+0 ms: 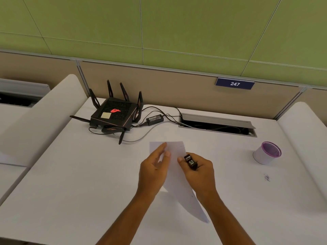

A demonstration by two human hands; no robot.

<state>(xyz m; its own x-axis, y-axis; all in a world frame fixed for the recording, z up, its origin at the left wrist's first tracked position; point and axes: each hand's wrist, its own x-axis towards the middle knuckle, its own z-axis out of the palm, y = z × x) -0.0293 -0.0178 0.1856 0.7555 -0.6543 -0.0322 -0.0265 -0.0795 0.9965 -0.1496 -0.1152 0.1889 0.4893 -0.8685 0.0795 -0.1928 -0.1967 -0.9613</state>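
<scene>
The sheet of paper (pixel 174 174) lies flat on the counter (pixel 88 174). The left hand (pixel 155 167) presses it with straight fingers, its grip apart, probably to stop it sliding. The right hand (pixel 200 170) has its grip clamped on a small black object (pixel 190 162) at the sheet's right edge. Right of the sheet, well apart, stands a purple-rimmed cup (pixel 267 152). Beyond the sheet sits a router (pixel 113 114), out of the way.

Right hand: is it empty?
No, the right hand has its fingers curled round a small black object at the edge of the sheet of paper.
</scene>
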